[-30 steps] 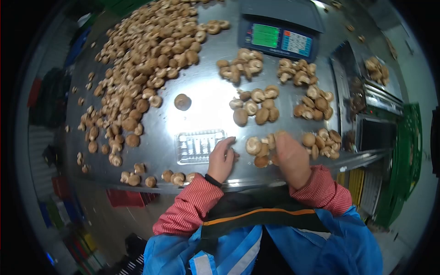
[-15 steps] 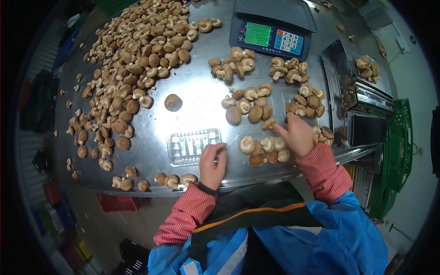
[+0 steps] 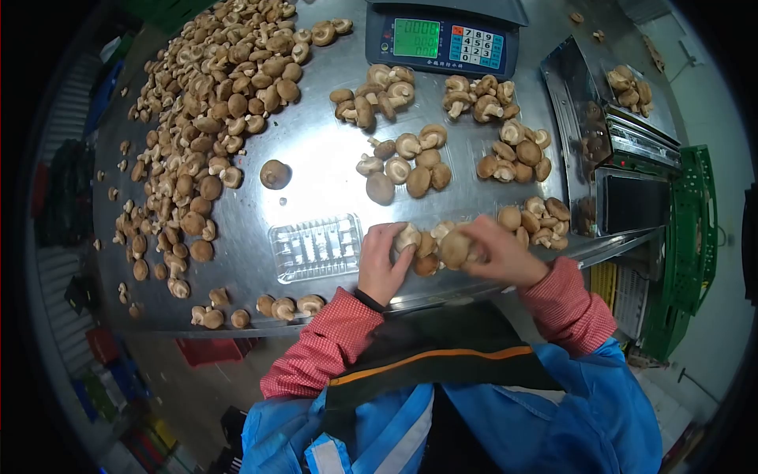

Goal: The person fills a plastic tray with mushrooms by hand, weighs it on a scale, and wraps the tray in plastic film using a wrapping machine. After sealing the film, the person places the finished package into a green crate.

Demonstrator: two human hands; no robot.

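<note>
My right hand (image 3: 503, 257) grips a brown shiitake mushroom (image 3: 455, 249) over the near group of mushrooms at the table's front edge. At that group's left end, my left hand (image 3: 384, 267) has thumb and fingers closed about a pale shiitake (image 3: 407, 237). A clear plastic tray (image 3: 316, 276) with nothing in it lies left of that hand. Beyond my hands are several more groups of shiitakes, including one in the middle (image 3: 418, 170) and one to the right (image 3: 517, 152); clear tray edges show around some of them.
A large heap of shiitakes (image 3: 237, 79) covers the table's left side. One mushroom (image 3: 275, 174) lies apart. The digital scale (image 3: 442, 43) stands at the back, a metal machine (image 3: 632, 174) at the right. Loose mushrooms (image 3: 284, 308) line the front edge.
My right hand has moved left and toward me, bringing a mushroom over the near group. My left hand has shifted right, from beside the tray onto that group. The view has shifted slightly.
</note>
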